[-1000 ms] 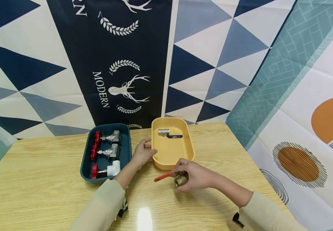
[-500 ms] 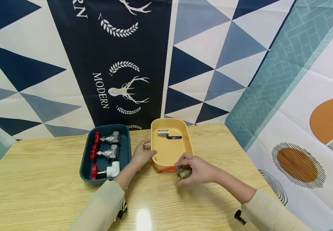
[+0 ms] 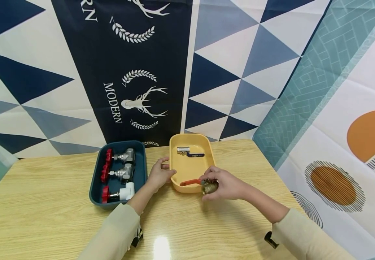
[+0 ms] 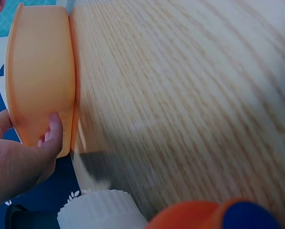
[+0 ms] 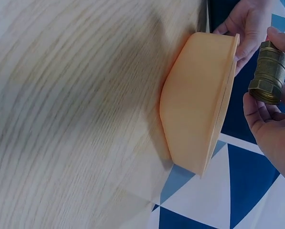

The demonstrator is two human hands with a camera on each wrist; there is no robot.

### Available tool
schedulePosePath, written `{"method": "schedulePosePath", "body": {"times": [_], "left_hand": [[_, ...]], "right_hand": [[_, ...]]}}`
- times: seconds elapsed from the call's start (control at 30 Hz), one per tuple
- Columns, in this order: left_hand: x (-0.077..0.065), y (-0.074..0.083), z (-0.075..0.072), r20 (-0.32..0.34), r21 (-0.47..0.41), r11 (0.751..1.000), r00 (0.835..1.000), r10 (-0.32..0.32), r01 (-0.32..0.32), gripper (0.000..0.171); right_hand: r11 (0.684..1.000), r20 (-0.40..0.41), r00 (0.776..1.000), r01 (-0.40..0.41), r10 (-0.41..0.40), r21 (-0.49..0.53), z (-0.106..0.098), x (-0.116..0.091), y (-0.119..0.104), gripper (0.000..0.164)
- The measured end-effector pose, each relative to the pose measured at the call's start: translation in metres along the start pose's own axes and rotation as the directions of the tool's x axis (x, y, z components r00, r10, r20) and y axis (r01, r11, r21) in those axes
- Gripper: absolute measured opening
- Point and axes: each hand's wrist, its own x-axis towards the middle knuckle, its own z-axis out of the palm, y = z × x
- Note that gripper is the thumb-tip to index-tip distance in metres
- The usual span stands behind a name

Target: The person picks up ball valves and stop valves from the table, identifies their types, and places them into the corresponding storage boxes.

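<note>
A brass ball valve [image 3: 209, 187] with a red lever handle is gripped in my right hand [image 3: 224, 184], fingers above and thumb below the body. Its lever overlaps the near end of the yellow bin [image 3: 190, 169] in the head view. From the right wrist, the ribbed valve body [image 5: 269, 74] appears beyond the bin's rim, clear of the wood. My left hand [image 3: 159, 175] holds the bin's left wall, thumb over the rim and fingers against the outside [image 4: 56, 131]. Inside the bin, at the far end, lies a silver ball valve [image 3: 183, 149] with a dark blue lever.
Left of my left hand stands a dark blue bin [image 3: 145, 162]. It contains two silver valves [image 3: 125, 172] and a white elbow-shaped valve [image 3: 127, 191], all with red handwheels. Both bins sit on a wooden table [image 3: 51, 209], near the patterned wall cloth [image 3: 148, 72] behind.
My right hand has lifted the brass valve up and away from me, so its red lever now overlaps the yellow bin's near end. My left hand has stayed on the bin's wall.
</note>
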Motion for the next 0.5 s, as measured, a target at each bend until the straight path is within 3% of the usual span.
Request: {"method": "schedulePosePath", "body": {"times": [0.5], "left_hand": [[-0.0014,0.0013,0.0002,-0.005,0.011,1.000,1.000,-0.010,0.010,0.058]], "right_hand": [[0.999,-0.029,0.999,-0.039,0.039,0.006,-0.0108,0.0066,0.0033,0.052]]}}
